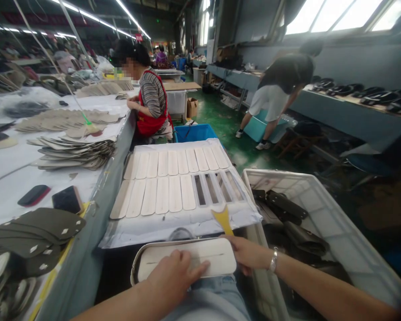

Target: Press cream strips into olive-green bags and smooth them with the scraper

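Observation:
A long white panel with rounded ends and a dark slit line lies across my lap, inside a piece with a raised dark-edged rim. My left hand rests on the panel's face, thumb apart and fingers slightly bent. At the panel's right end is my right hand, closed, with a bracelet at the wrist. A yellow fork-ended scraper sticks up from its fingers. Part of that grip is hidden, so whether it also holds the panel's edge is unclear.
Ahead, a white-covered board bears rows of white oblong pieces and several framed slots. A white crate with dark pieces stands right. Stacked panels cover the left table. One person sits ahead; another bends beyond.

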Demonstrator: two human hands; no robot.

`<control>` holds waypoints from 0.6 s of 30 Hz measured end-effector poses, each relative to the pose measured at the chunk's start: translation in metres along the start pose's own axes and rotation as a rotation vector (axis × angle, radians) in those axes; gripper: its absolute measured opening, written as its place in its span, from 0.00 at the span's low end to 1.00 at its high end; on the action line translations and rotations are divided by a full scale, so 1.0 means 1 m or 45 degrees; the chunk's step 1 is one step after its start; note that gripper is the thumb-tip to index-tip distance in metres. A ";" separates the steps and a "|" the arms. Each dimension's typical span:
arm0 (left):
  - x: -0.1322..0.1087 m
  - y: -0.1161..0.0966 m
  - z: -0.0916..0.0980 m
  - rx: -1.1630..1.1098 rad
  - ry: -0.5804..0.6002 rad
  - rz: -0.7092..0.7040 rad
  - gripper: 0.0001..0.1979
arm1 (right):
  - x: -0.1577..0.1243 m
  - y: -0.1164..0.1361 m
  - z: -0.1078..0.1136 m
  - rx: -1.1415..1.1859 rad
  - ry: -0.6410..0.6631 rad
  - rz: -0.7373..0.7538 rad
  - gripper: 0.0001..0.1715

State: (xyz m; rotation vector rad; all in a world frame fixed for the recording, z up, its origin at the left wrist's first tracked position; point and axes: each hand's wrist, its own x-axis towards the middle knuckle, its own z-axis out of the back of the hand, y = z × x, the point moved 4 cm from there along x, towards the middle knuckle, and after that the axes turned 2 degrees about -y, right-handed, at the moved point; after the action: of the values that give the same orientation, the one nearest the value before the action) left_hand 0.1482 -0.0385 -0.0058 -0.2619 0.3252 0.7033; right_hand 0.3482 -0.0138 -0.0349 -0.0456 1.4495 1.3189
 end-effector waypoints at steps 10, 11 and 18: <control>0.005 0.007 0.008 -0.057 -0.039 -0.100 0.37 | -0.023 0.016 0.010 -0.290 -0.246 0.546 0.27; 0.005 0.007 0.009 -0.057 -0.036 -0.107 0.36 | -0.023 0.014 0.009 -0.265 -0.240 0.497 0.29; -0.002 0.004 0.007 -0.015 -0.038 -0.069 0.32 | -0.009 -0.017 0.009 0.585 -0.069 0.165 0.35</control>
State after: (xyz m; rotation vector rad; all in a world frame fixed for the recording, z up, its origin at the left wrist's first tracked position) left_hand 0.1456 -0.0339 0.0007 -0.2705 0.2845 0.6553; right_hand 0.3686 -0.0190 -0.0374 0.3881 1.6977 1.0502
